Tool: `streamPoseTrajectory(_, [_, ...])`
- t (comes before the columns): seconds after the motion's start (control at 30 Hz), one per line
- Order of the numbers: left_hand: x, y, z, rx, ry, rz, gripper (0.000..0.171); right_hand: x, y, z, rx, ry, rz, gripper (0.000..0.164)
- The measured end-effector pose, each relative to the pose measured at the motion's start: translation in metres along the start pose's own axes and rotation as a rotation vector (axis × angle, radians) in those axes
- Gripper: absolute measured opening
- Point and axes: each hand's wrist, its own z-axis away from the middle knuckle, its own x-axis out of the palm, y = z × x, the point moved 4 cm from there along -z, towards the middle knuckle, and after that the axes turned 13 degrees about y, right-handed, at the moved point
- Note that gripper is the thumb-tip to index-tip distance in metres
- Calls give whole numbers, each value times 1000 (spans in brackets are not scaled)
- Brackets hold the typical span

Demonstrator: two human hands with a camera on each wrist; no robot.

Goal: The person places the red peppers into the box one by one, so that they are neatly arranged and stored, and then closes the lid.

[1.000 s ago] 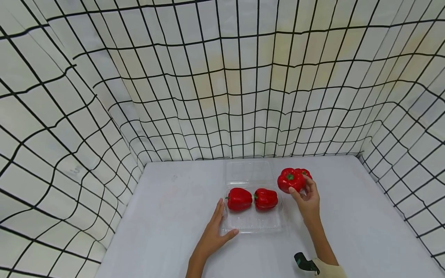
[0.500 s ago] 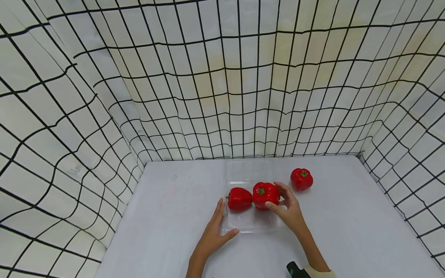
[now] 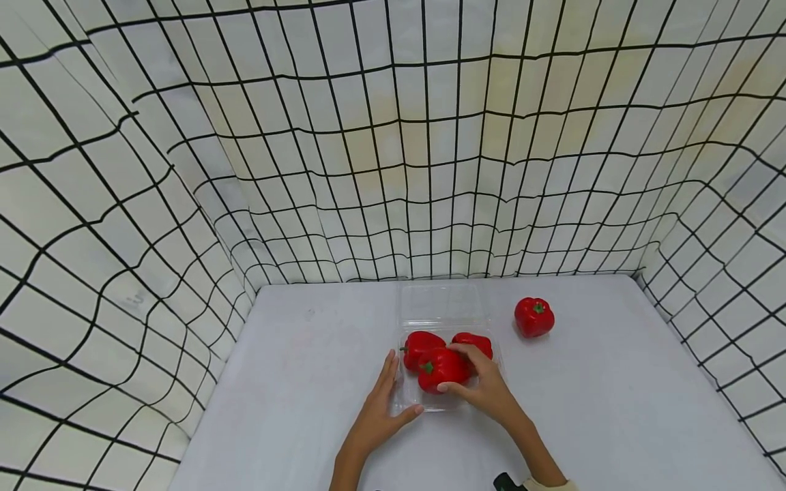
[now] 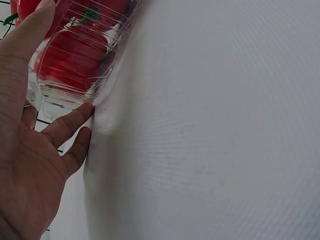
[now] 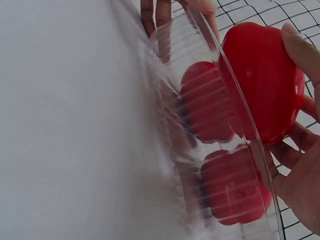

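A clear plastic clamshell box (image 3: 408, 399) lies on the table with its lid folded back. Two red bell peppers sit along its far side: the left one (image 3: 420, 343) and the right one (image 3: 482, 343), the latter partly behind my right hand (image 3: 488, 389). That hand grips a third red bell pepper (image 3: 441, 372) between thumb and fingers, over the box's near half; in the right wrist view this gripped pepper (image 5: 260, 80) stands above the box rim. My left hand (image 3: 376, 416) rests against the box's left side, fingers straight and thumb spread along the near edge.
Another red bell pepper (image 3: 534, 317) stands on the white table (image 3: 295, 382), right of the box. The open lid (image 3: 439, 302) lies flat behind the box. Black netting (image 3: 424, 170) over white walls surrounds the table's back and sides.
My right hand has carried one bell pepper from beside the pepper on the right, leftward and nearer, to over the box's front half. The left hand stays put.
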Motion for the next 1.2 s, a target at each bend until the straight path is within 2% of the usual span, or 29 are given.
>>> streamPoseTrajectory(0.17, [0, -1, 0, 13, 5, 0, 99, 11, -2, 3, -29, -27, 22, 68])
streamPoseTrajectory(0.33, [-1, 0, 0, 10, 1, 6, 100, 18, -1, 6, 39, -73, 68, 70])
streamPoseTrajectory(0.43, [-1, 0, -1, 3, 3, 1, 100, 22, -1, 7, 46, -91, 102, 71])
streamPoseTrajectory(0.7, [0, -1, -1, 18, 18, -11, 100, 27, -2, 8, -8, -129, 87, 58])
streamPoseTrajectory(0.87, [-1, 0, -1, 13, 17, -7, 99, 26, -3, 10, -24, -125, 82, 57])
streamPoseTrajectory(1.1, [0, -1, 0, 6, 9, -16, 99, 25, -6, 12, -168, -96, 171, 49])
streamPoseTrajectory(1.2, [0, -2, -1, 8, 10, -15, 99, 26, -6, 12, -184, -95, 179, 49])
